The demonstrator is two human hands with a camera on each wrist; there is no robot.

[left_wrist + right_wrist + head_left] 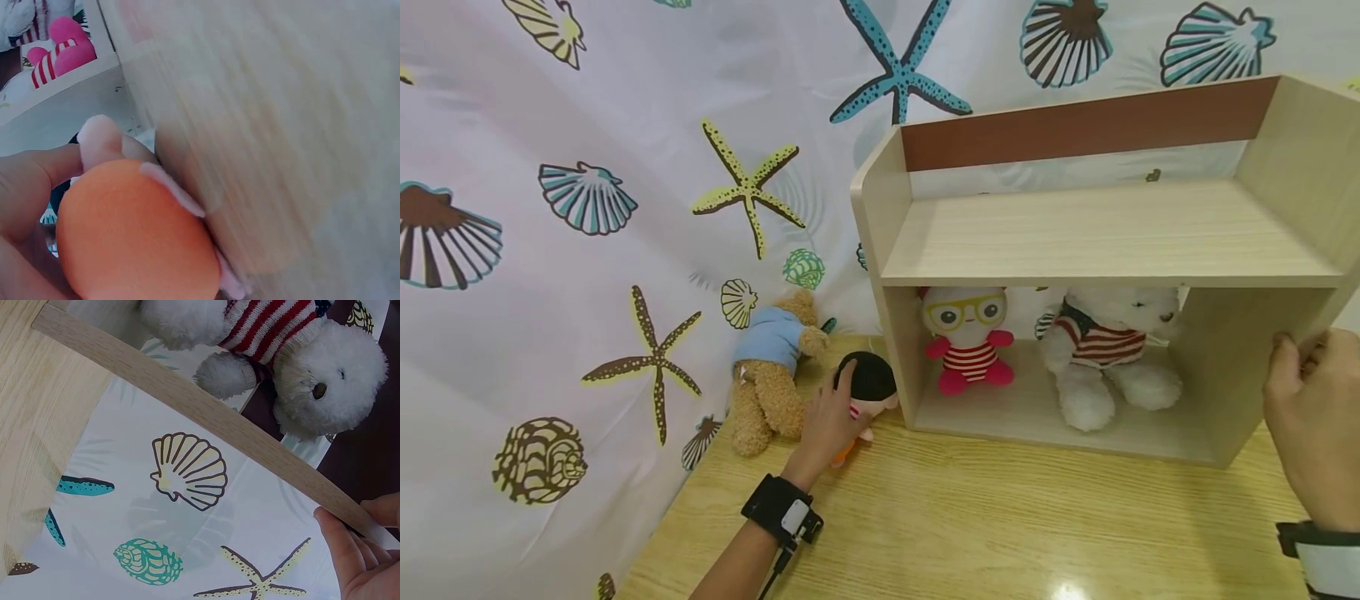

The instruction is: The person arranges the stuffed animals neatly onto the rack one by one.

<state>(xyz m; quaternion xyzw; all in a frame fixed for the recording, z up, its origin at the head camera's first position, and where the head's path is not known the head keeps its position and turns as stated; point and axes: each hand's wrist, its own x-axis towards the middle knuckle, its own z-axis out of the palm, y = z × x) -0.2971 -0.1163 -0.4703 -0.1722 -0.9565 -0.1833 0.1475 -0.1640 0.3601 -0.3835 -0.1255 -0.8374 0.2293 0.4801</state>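
Observation:
My left hand (pixel 829 421) holds a small plush doll (pixel 867 377) with black hair and an orange lower body. The doll leans by the outer left side of a wooden shelf (pixel 1075 281). From the left wrist view, the orange part of the doll (pixel 137 231) fills the middle, thumb and fingers along one side of it. Over at the right, my right hand (pixel 1318 417) grips the front edge of the shelf's side panel (pixel 206 412), thumb on the inner face and fingers on the outer. Inside the shelf sit a pink-and-white plush (pixel 967 342) with yellow glasses and a white teddy bear (pixel 1105 354).
A brown teddy bear (pixel 771 371) in a blue shirt sits left of the doll, against the patterned curtain (pixel 647 100). The shelf stands on a wooden table (pixel 985 517) near that curtain. A cable (pixel 775 575) runs from the left wristband.

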